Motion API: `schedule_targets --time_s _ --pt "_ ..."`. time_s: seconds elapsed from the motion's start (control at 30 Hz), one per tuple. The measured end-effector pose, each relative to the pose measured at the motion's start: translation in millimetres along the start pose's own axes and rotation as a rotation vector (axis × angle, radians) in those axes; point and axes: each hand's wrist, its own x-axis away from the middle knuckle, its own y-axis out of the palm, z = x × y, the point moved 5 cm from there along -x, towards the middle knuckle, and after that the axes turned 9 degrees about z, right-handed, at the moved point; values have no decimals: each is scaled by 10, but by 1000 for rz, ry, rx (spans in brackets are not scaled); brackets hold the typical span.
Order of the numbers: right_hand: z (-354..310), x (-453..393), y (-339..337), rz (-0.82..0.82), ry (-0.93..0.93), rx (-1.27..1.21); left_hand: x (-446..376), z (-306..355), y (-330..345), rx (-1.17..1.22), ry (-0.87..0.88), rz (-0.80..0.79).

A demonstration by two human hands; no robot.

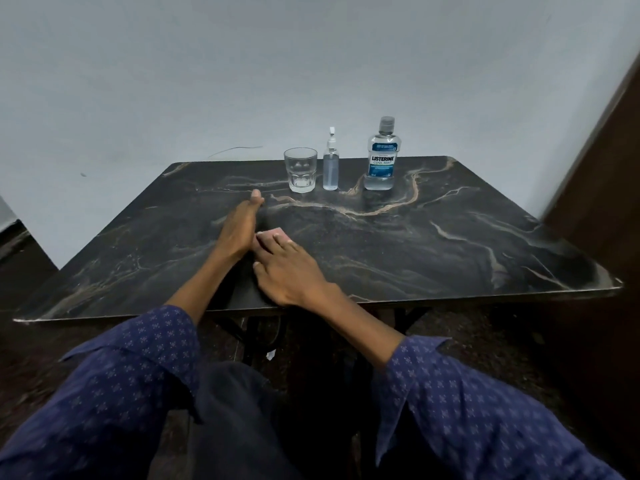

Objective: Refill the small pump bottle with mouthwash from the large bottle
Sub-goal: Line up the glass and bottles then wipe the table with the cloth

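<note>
**Q:** Layout of the far edge of the tabletop?

**A:** Dark marble-pattern table (450, 244), pale veins across its top. Along the far edge, left to right: clear faceted drinking glass (300, 170), upright; small pump bottle (330, 168), upright, pump head fitted, clear liquid inside; large Listerine Cool Mint bottle (380, 157), upright, grey cap on, blue label facing forward, pale liquid within. Glass and pump bottle just beside each other, not touching. Large bottle set a little apart, to the right of the pump bottle.

**Q:** Position of the hands?

**A:** Left hand (240, 227) extended forward over the middle of the table, fingers straight and together, edge-on to the camera, holding nothing; fingertip short of the glass. Right hand (289, 268) palm-down near the front edge, fingers straight and spread, resting on a small pinkish flat object (277, 233), possibly a cloth or card; too small and blurred to identify. Hands touching or nearly so at the inner side. Both well apart from the bottles.

**Q:** Remainder of the scene?

**A:** Blue patterned shirt sleeves (485, 410) on both forearms, cuffs loose. Plain grey-white wall (311, 64) behind the table. Dark brown panel (602, 161) at right. Dark floor (485, 327) and table legs below the front edge.
</note>
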Motion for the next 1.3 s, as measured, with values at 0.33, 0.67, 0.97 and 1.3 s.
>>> schedule_targets --time_s 0.33,0.67,0.97,1.3 --pt "2048 860 -876 146 441 241 91 18 154 -347 235 -168" --pt "1223 808 -528 72 586 178 152 156 -6 -134 142 -30" --pt "-206 -465 146 -77 15 5 57 96 -271 189 -155 -65" --pt "124 -1401 175 -117 37 21 -117 -37 -411 -132 82 9"
